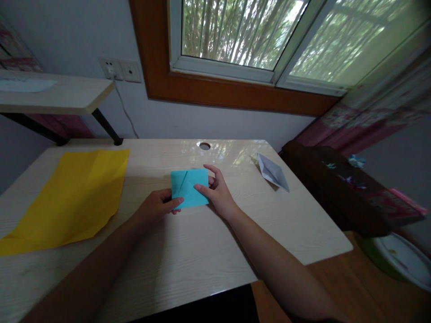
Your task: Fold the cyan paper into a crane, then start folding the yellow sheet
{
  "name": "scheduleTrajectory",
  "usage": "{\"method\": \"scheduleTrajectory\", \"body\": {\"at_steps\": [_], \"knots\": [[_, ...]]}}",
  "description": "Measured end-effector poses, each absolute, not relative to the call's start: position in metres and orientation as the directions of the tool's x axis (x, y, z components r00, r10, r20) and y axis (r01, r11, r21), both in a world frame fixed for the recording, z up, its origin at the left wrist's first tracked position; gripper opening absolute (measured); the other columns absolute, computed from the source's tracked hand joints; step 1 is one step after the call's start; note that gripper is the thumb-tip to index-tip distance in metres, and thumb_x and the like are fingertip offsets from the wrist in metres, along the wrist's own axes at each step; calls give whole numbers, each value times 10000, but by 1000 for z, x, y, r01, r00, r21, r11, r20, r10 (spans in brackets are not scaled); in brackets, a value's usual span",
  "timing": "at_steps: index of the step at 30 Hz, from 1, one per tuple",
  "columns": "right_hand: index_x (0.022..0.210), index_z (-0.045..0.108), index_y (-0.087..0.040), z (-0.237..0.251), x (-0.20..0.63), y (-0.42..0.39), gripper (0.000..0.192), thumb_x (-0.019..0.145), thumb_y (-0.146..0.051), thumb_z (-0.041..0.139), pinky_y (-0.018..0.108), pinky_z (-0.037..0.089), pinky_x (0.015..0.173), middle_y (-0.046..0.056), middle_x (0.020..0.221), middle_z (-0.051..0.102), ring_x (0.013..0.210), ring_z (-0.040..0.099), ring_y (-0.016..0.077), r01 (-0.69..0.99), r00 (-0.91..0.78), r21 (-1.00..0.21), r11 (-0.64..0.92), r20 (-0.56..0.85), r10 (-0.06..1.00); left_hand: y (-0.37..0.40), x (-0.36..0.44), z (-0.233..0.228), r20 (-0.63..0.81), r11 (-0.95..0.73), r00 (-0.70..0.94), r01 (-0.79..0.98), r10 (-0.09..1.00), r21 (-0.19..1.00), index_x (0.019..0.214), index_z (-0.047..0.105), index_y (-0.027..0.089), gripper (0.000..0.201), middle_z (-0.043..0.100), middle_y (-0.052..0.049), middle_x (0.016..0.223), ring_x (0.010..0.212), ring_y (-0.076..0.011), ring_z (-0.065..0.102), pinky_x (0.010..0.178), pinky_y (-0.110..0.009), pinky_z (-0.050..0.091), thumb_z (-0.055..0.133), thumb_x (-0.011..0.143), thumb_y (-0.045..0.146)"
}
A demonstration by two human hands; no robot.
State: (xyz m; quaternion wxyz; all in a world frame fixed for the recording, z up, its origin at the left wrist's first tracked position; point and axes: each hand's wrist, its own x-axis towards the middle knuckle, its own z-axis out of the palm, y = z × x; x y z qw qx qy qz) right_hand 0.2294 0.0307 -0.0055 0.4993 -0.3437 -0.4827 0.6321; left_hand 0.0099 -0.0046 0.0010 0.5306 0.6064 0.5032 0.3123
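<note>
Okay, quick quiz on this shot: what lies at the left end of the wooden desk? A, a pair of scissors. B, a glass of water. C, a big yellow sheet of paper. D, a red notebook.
C: a large yellow sheet of paper lies flat at the left of the pale wooden desk, apart from the small blue folded paper that both hands hold at the middle.

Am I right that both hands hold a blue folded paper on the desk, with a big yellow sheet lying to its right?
Not quite. Both the left hand and right hand do hold the blue folded paper on the desk, but the head view shows the yellow sheet lying to its left. What lies to its right is a grey folded paper.
</note>
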Motion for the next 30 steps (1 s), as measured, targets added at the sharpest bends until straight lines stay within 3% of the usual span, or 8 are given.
{"method": "scheduleTrajectory", "body": {"at_steps": [5, 12, 17, 23, 30], "knots": [[1279, 426, -314, -7, 230, 31, 746, 699, -357, 893, 282, 559, 647, -33, 903, 705, 710, 643, 137, -282, -279, -959, -38, 44, 959, -3, 8, -2, -154, 61, 308, 291, 939, 955, 793, 683, 166, 331, 701, -24, 688, 628, -167, 640, 631, -287, 514, 671, 853, 492], [1159, 358, -344, -13, 230, 28, 630, 762, -407, 844, 214, 485, 535, -57, 974, 588, 639, 571, 91, -193, -158, -971, 139, 170, 973, -2, 6, -5, -164, 75, 283, 301, 945, 951, 838, 692, 169, 328, 709, -22, 688, 614, -170, 643, 607, -286, 514, 672, 848, 495], [1074, 519, -291, -12, 233, 26, 332, 880, -470, 719, 226, 394, 509, -40, 804, 519, 611, 483, 110, -37, -221, -984, 176, 180, 959, -3, 8, -2, -163, 83, 262, 293, 951, 953, 848, 690, 171, 327, 703, -17, 679, 611, -173, 643, 586, -283, 509, 674, 833, 498], [1055, 681, -274, -4, 238, 27, 228, 927, -462, 669, 296, 462, 712, 25, 972, 589, 837, 553, 169, 145, -246, -910, 388, 347, 905, -4, 10, -2, -118, 17, 285, 334, 951, 942, 807, 685, 172, 321, 694, -13, 659, 611, -168, 639, 603, -283, 502, 656, 862, 487], [1101, 683, -292, 0, 239, 27, 229, 954, -461, 634, 371, 481, 866, 43, 1025, 568, 1006, 567, 219, 188, -268, -845, 501, 447, 853, -4, 10, -4, -135, 26, 279, 362, 951, 932, 815, 696, 171, 304, 718, -23, 678, 612, -180, 658, 593, -285, 501, 657, 861, 469]]}}
